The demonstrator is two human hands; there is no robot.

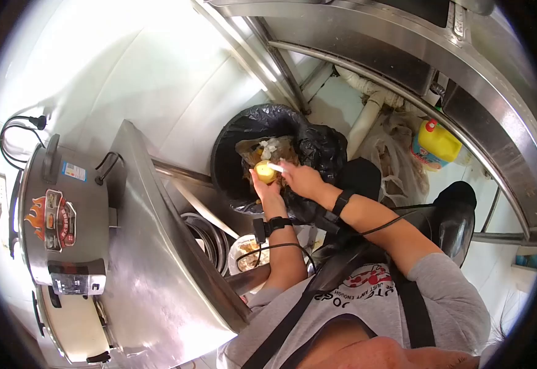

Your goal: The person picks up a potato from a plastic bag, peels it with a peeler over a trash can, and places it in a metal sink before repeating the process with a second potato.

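Observation:
Over the bin [234, 132] lined with a black bag, my left hand [270, 189] is closed around a round yellow thing [266, 172] that looks like a peeled potato. Close beside it, my right hand [302, 179] grips a white-handled peeler [275, 166], its end against the yellow surface. The peeler's blade is too small to make out. Below the hands, crumpled whitish and brownish waste [271, 147] lies in the bin. Both wrists wear black bands with cables.
To the left stands a steel table [158, 258] with a large grey electric cooker [71, 215]. A white bucket [250, 252] with scraps sits below its edge. At right are plastic bags [388, 166], a yellow bottle [436, 144] and white pipes [367, 117] under a steel sink frame [397, 83].

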